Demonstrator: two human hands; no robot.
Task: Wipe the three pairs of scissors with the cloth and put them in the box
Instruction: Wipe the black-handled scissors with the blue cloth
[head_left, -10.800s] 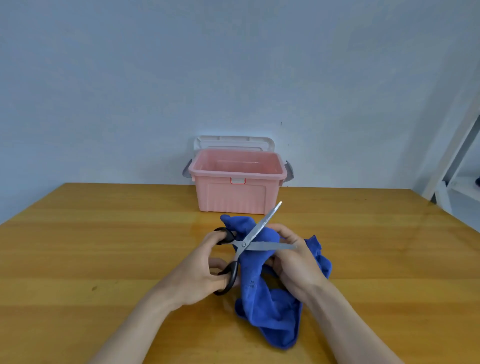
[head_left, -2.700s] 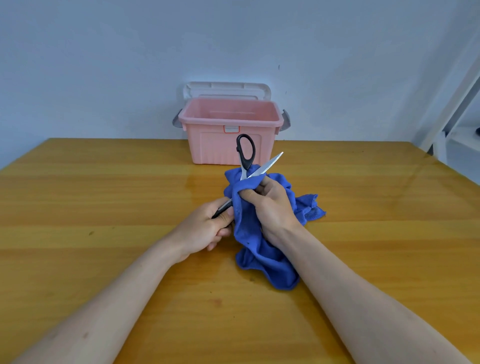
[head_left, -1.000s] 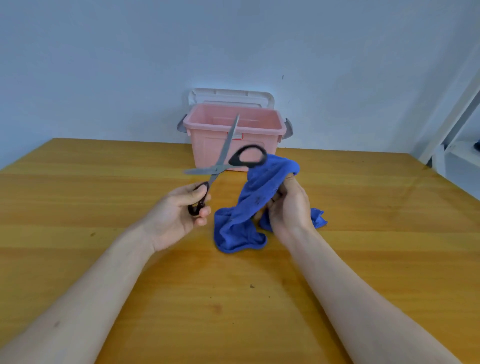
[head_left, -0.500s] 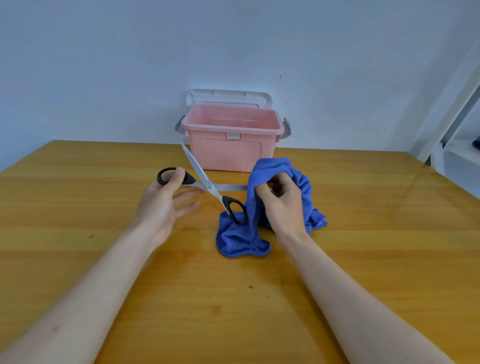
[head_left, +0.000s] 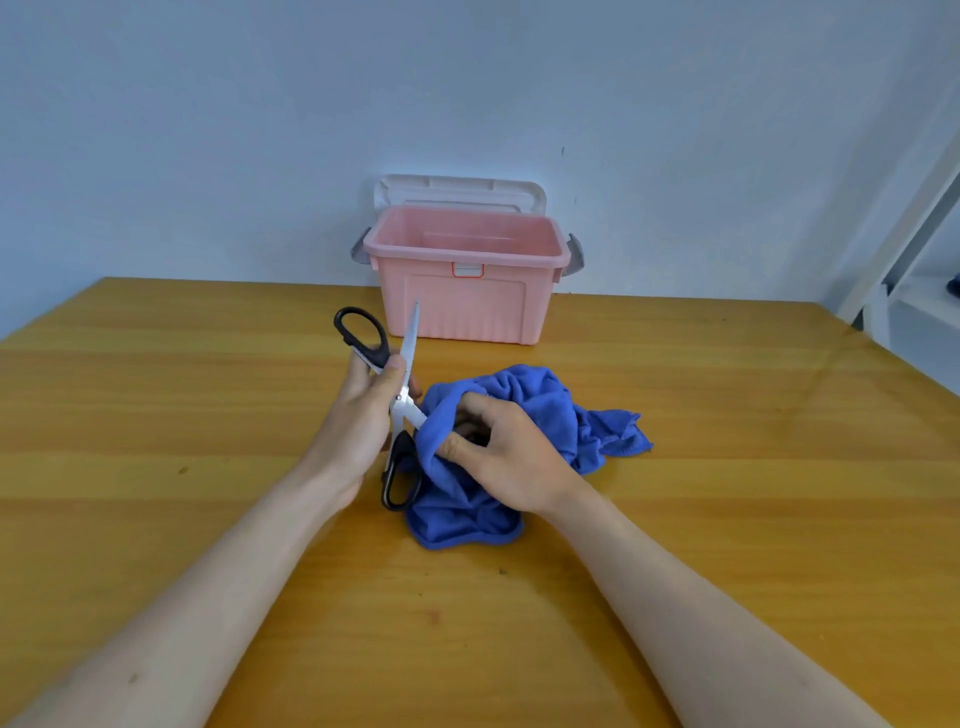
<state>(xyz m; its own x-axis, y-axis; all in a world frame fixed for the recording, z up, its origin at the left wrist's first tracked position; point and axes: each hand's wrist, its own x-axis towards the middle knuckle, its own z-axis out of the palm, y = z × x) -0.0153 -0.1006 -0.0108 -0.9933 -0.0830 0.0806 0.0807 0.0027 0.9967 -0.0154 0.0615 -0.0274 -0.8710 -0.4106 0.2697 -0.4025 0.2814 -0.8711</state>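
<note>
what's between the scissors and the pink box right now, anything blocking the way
Nothing visible blocks it. The left hand holds the scissors open, one blade wrapped in the cloth gripped by the right hand. Only bare table lies before the box, whose lid stands open behind it.

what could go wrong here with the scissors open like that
1. The scissors are spread open in the left hand, one bare blade pointing up toward the box; a slip could nick a finger.
2. The right hand grips the blue cloth around the other blade, so only cloth lies between edge and fingers.
3. The cloth is bunched, so it may snag and some of the blade may go unwiped.
</note>
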